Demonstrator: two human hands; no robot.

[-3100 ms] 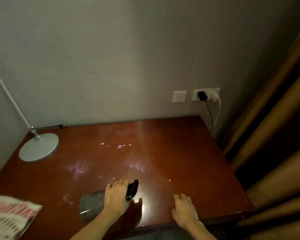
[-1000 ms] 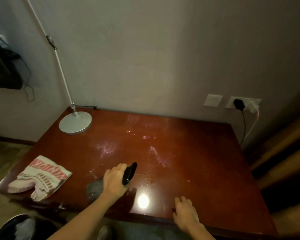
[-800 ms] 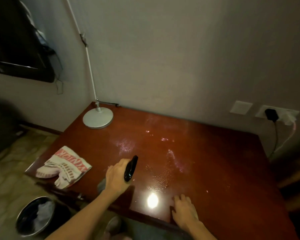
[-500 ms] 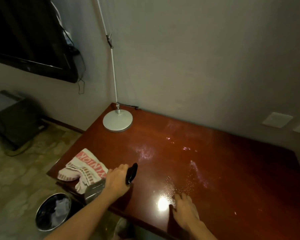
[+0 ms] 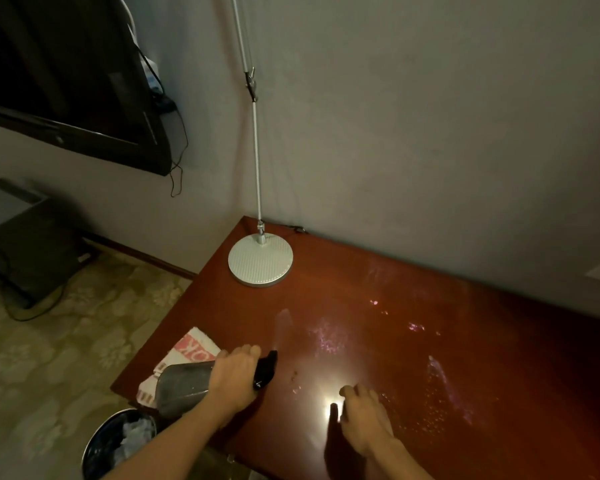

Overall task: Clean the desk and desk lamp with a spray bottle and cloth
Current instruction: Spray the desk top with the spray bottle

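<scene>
My left hand (image 5: 234,377) is shut on a clear spray bottle (image 5: 182,386) with a black nozzle (image 5: 265,370) that points right over the desk (image 5: 430,323). The red-brown desk top carries wet spray patches near its middle. My right hand (image 5: 366,415) lies flat on the desk near the front edge, fingers apart, holding nothing. A white and red cloth (image 5: 187,355) lies at the desk's front left corner, partly hidden behind the bottle. The desk lamp's round silver base (image 5: 260,259) stands at the back left corner, and its thin pole (image 5: 255,140) rises out of view.
A waste bin (image 5: 118,441) with crumpled paper stands on the patterned floor below the desk's left corner. A dark screen (image 5: 70,74) hangs on the left wall with cables dangling. The wall runs along the desk's back edge.
The view has swung left, bringing the lamp pole, the screen and the bin into sight. My left hand with the bottle has shifted toward the cloth at the left corner. My right hand stays flat.
</scene>
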